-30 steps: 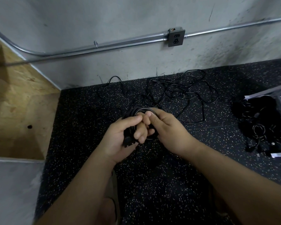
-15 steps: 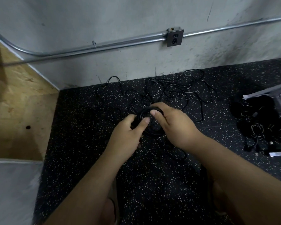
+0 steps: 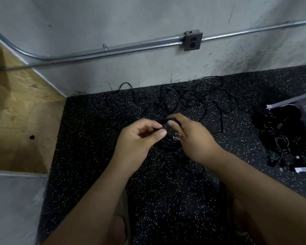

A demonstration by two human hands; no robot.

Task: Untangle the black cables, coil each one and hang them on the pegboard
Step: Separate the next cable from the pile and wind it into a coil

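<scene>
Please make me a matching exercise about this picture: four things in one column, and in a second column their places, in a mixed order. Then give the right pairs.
Things
1. coiled cable
2. tangled cables
3. outlet
4. plywood board

Places
A. fixed on the grey wall, on the metal pipe
B. at the far left edge
C. gripped by the left hand and the right hand
D. spread loose on the speckled floor, near the wall

Pairs: 1-C, 2-D, 3-A, 4-B

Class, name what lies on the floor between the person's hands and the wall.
In the head view, a loose tangle of black cables on the speckled floor.
</scene>
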